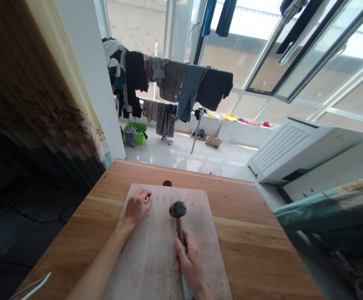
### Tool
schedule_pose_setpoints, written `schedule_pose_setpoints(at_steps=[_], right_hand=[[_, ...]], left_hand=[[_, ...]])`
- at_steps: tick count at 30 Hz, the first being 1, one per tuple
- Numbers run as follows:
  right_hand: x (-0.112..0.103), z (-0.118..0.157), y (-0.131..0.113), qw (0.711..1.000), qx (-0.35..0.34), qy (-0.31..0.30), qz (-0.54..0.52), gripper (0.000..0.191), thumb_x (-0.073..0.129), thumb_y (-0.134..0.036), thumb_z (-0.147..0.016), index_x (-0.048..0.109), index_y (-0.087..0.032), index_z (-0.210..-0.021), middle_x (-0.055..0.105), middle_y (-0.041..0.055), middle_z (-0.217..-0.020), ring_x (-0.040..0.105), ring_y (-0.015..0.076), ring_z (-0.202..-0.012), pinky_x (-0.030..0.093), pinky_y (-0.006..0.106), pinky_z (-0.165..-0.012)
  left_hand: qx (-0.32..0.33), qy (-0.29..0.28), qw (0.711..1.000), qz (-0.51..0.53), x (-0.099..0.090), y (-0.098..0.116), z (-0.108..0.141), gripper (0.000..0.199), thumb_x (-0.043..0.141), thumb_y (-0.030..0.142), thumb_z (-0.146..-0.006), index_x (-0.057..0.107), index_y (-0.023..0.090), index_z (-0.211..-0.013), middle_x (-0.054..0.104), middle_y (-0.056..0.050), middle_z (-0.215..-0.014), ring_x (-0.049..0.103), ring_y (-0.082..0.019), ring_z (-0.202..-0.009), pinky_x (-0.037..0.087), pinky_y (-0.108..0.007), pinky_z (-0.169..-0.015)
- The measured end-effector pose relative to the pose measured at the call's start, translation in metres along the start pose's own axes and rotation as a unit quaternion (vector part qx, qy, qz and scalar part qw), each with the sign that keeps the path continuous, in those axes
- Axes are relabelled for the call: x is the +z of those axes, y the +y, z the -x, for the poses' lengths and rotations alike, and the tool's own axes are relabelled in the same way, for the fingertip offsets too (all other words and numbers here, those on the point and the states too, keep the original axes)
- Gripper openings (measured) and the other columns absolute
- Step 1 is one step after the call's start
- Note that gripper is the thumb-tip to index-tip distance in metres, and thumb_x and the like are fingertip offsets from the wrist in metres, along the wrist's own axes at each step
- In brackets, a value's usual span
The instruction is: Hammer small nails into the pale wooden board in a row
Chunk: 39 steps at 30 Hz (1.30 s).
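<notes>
A pale worn board (162,250) lies flat on the wooden table (250,233). Several thin nails (177,200) stand in a row near the board's far edge. My right hand (189,260) is wrapped round the handle of a hammer (177,209), its dark head raised just in front of the nails. At the left end of the row, my left hand (138,204) rests on the board with its fingers curled together; what they pinch is too small to make out. A loose nail (147,216) seems to lie beside that hand.
Beyond the table, clothes hang on a drying rack (193,131) by the windows. A green basket (140,135) and a cardboard box (213,141) sit on the floor. A white appliance (290,146) is at the right, curtains (44,96) at the left.
</notes>
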State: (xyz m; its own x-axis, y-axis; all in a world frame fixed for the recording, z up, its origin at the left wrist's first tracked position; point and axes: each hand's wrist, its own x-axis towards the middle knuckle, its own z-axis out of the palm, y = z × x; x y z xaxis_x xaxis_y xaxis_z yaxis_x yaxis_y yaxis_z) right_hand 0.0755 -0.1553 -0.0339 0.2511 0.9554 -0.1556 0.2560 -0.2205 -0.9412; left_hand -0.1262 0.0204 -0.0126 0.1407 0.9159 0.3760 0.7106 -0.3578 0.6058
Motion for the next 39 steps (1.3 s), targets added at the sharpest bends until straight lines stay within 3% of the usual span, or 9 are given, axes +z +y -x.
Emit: schedule_pose_setpoints(at_steps=[12, 18, 25, 32, 39], right_hand=[[0.000, -0.002, -0.008, 0.999, 0.013, -0.039, -0.033, 0.062, 0.053, -0.067, -0.093, 0.062, -0.017, -0.130, 0.049, -0.0063, -0.055, 0.047, 0.0153, -0.041, 0.042, 0.027, -0.040], [0.008, -0.028, -0.048, 0.989, -0.014, -0.108, -0.100, 0.047, 0.052, -0.056, -0.095, 0.059, -0.015, -0.118, 0.049, -0.0086, -0.061, 0.042, 0.0076, -0.036, 0.035, 0.018, -0.032], [0.041, -0.056, -0.090, 0.980, -0.050, -0.152, -0.121, 0.030, 0.051, -0.047, -0.096, 0.057, -0.020, -0.105, 0.051, -0.0083, -0.065, 0.045, 0.0058, -0.035, 0.035, 0.016, -0.030], [0.049, -0.060, -0.090, 0.986, -0.019, -0.141, -0.088, 0.022, 0.054, -0.043, -0.092, 0.054, -0.020, -0.091, 0.052, -0.0075, -0.062, 0.047, 0.0069, -0.033, 0.034, 0.016, -0.027], [0.038, -0.051, -0.095, 0.989, -0.030, -0.122, -0.079, 0.026, 0.048, -0.044, -0.095, 0.055, -0.019, -0.099, 0.051, -0.0082, -0.063, 0.047, 0.0062, -0.035, 0.037, 0.015, -0.030]], left_hand=[[-0.010, -0.016, 1.000, -0.002, 0.000, -0.001, 0.000, 0.013, 0.056, 0.024, -0.090, 0.067, 0.021, -0.083, 0.068, -0.002, -0.081, 0.063, -0.016, -0.070, 0.045, -0.027, -0.069], [-0.018, -0.032, 0.999, 0.021, 0.001, -0.003, -0.001, 0.012, 0.058, 0.025, -0.089, 0.068, 0.021, -0.085, 0.070, -0.002, -0.083, 0.065, -0.016, -0.070, 0.046, -0.027, -0.069], [-0.015, -0.027, 0.999, 0.022, 0.002, -0.001, -0.001, 0.012, 0.057, 0.024, -0.089, 0.065, 0.021, -0.079, 0.067, -0.002, -0.078, 0.062, -0.016, -0.069, 0.045, -0.028, -0.068], [-0.014, -0.035, 0.999, 0.024, 0.000, -0.002, -0.001, 0.011, 0.058, 0.017, -0.084, 0.062, 0.021, -0.075, 0.064, -0.001, -0.075, 0.060, -0.016, -0.070, 0.043, -0.026, -0.067], [-0.027, -0.038, 0.998, 0.031, 0.001, -0.003, -0.002, 0.013, 0.058, 0.027, -0.087, 0.069, 0.022, -0.082, 0.062, 0.000, -0.075, 0.060, -0.016, -0.069, 0.044, -0.028, -0.068]])
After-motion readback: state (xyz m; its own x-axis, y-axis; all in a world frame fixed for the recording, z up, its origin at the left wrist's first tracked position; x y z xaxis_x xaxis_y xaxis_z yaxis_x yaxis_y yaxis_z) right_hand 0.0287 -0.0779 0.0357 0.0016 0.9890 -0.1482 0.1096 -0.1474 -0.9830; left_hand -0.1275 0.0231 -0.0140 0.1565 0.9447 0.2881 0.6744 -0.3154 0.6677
